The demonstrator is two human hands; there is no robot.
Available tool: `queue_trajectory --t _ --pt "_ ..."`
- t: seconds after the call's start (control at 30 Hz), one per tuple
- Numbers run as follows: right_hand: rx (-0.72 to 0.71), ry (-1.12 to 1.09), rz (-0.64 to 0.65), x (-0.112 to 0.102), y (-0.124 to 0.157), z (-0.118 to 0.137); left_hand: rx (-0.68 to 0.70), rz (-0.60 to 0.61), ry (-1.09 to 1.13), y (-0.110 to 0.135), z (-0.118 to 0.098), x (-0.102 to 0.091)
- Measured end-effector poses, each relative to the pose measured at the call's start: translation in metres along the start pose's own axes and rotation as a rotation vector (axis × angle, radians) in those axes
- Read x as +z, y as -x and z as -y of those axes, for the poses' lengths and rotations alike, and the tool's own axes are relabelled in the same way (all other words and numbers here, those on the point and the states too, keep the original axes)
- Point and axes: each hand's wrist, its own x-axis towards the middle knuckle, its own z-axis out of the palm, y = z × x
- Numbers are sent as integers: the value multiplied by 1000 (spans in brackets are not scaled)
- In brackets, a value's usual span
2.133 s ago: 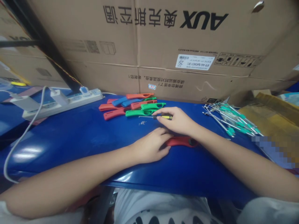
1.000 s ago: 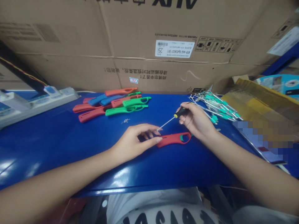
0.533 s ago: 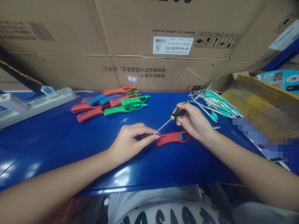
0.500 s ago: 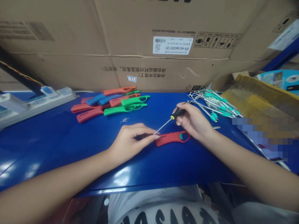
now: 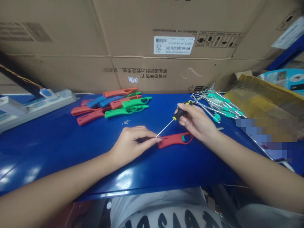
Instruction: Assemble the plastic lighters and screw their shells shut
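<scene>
My right hand (image 5: 198, 122) is wrapped around the black and yellow handle of a screwdriver (image 5: 180, 113), whose thin shaft slants down to the left. The screwdriver's tip meets the pinched thumb and forefinger of my left hand (image 5: 133, 142). Whatever lies between those fingertips is too small to make out. Just right of them, a red lighter casing (image 5: 172, 141) with a green trigger and a looped guard lies on the blue table (image 5: 147, 171). My left fingertips are at the casing's left end; whether they press on it is unclear.
Red, blue and green casings (image 5: 92, 116) are heaped at the back left. Several tiny screws (image 5: 126, 122) lie in front of them. Metal lighter tubes with green parts (image 5: 225, 109) are piled at the right. A power strip (image 5: 45, 106) stands left; a cardboard box (image 5: 83, 69) walls the back.
The view has shifted slightly. My right hand has turned a little on the screwdriver, so more of the handle's end shows. The left hand keeps its pinch at the tip.
</scene>
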Motion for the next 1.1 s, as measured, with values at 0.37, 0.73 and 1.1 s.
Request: queue_trajectory --t 0.37,0.73,1.1 --pt "-28 156 147 0 5 11 17 15 -3 1 1 1" --pt "86 453 477 3 16 1 53 39 -15 2 3 2" --pt "156 382 584 9 21 -3 112 109 -6 3 -1 5"
